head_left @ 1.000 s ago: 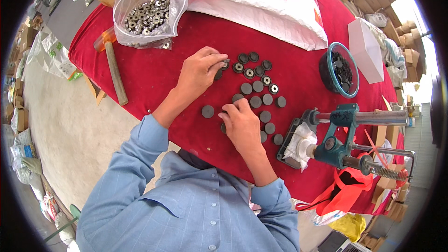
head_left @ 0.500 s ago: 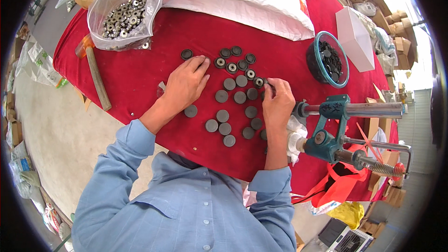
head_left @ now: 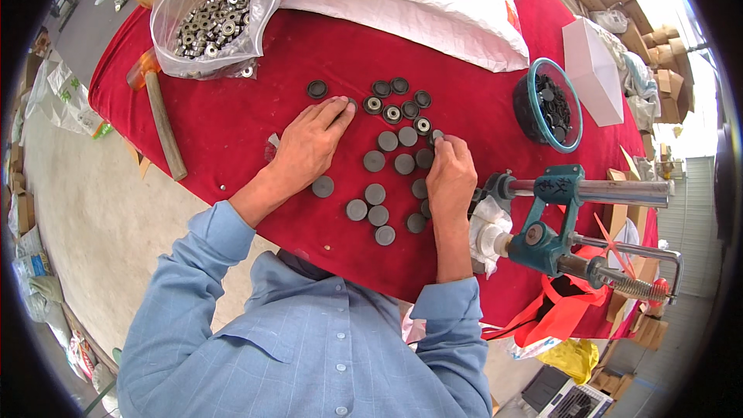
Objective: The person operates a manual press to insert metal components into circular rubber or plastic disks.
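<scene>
My left hand (head_left: 309, 143) is low over the cloth with its fingers closed at the tips, where a small dark round piece (head_left: 352, 103) peeks out, mostly hidden. On the right, my right hand (head_left: 452, 182) pinches a grey-black round cap (head_left: 437, 135) between thumb and fingers, at the edge of the group. Between the hands lie several flat-topped dark caps (head_left: 374, 161). Farther back, hollow sides up, are more caps (head_left: 399, 86), and a few carry a shiny metal bearing (head_left: 392, 114) inside. One lone cap (head_left: 316, 89) sits beyond my left fingers.
A clear bag of bearings (head_left: 209, 31) and a wooden-handled hammer (head_left: 164, 124) lie left. A white sack (head_left: 410, 19) is at the back. To the right stand a bowl of black caps (head_left: 542, 139), a white box (head_left: 592, 70) and a teal hand press (head_left: 549, 220), close beside my right forearm.
My right hand has moved slightly left and nearer, with a cap now showing at its fingertips over a bearing's former spot. A dark piece now shows at my left fingertips.
</scene>
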{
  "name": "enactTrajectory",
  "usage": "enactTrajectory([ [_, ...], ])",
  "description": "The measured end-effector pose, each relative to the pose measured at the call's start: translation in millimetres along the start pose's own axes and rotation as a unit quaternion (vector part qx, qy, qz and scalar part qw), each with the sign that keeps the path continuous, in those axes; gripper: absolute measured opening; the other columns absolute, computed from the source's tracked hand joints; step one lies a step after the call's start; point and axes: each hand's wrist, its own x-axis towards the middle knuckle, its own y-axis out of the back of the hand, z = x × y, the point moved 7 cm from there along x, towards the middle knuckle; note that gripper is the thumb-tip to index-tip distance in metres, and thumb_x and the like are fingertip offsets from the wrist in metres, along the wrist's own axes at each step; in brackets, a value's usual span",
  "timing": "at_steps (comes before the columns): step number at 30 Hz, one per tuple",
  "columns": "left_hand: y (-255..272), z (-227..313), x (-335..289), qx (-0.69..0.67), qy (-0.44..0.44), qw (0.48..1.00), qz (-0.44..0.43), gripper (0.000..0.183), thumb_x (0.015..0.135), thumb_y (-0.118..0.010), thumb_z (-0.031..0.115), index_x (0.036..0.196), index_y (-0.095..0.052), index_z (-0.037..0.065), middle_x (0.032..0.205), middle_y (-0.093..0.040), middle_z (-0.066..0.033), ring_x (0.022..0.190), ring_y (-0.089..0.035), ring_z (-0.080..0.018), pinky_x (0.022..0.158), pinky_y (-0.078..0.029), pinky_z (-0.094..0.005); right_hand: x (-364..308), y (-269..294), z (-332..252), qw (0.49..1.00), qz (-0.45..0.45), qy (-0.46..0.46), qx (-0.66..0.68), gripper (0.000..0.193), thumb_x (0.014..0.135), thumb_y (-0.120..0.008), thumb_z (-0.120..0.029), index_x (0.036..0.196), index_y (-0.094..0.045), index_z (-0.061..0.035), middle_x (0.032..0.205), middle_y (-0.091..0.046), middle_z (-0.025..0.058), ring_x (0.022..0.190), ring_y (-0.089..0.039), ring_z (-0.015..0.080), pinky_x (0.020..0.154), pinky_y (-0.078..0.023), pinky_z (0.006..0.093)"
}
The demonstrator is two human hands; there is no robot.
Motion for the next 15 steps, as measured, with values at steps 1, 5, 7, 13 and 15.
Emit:
enactTrajectory([
  [1,2,0,2,-0.012,0.008,1.0,0.008,0.047,0.09,-0.065,-0.001,0.136,-0.063,-0.007,0.139,-0.062,-0.0212,0.13,-0.061,-0.0377,0.106,-0.053,-0.0465,-4,0,-2,1.0,0.002,0.015,-0.013,0.024,0.089,-0.069,0.001,0.113,-0.072,-0.0002,0.113,-0.071,0.0159,0.104,-0.07,0.0363,0.09,-0.059,0.0456],
  [5,10,-11,5,-0.06,0.013,0.996,0.057,0.038,0.093,-0.071,0.006,0.131,-0.068,-0.002,0.136,-0.064,-0.0174,0.122,-0.063,-0.0373,0.102,-0.053,-0.0452,-11,6,-20,0.992,-0.01,0.053,-0.114,0.03,0.083,-0.069,0.001,0.113,-0.073,-0.0006,0.115,-0.07,0.0159,0.109,-0.069,0.0337,0.096,-0.056,0.0465],
  [7,19,-27,10,-0.051,0.048,0.994,0.087,0.038,0.093,-0.072,0.007,0.13,-0.07,0.0,0.134,-0.064,-0.0163,0.118,-0.063,-0.037,0.1,-0.053,-0.0455,1,7,-26,0.982,-0.059,0.085,-0.158,0.031,0.082,-0.066,0.005,0.112,-0.074,-0.0007,0.116,-0.072,0.0125,0.114,-0.068,0.0327,0.093,-0.056,0.0487],
  [13,13,-76,10,-0.009,0.173,0.982,0.08,0.036,0.094,-0.07,0.004,0.13,-0.071,0.003,0.127,-0.066,-0.0158,0.115,-0.061,-0.0369,0.099,-0.052,-0.046,45,8,-1,0.996,-0.057,-0.069,-0.031,0.024,0.093,-0.071,-0.013,0.116,-0.074,-0.0066,0.109,-0.071,0.0098,0.102,-0.07,0.0329,0.087,-0.054,0.0478],
  [15,10,-77,12,-0.056,0.153,0.984,0.076,0.031,0.093,-0.073,0.005,0.124,-0.073,0.003,0.121,-0.066,-0.0151,0.109,-0.064,-0.0354,0.093,-0.054,-0.0475,56,0,-1,0.997,-0.048,-0.062,-0.025,0.024,0.098,-0.072,-0.019,0.118,-0.074,-0.0076,0.104,-0.07,0.0114,0.098,-0.07,0.0343,0.087,-0.053,0.0485],
])
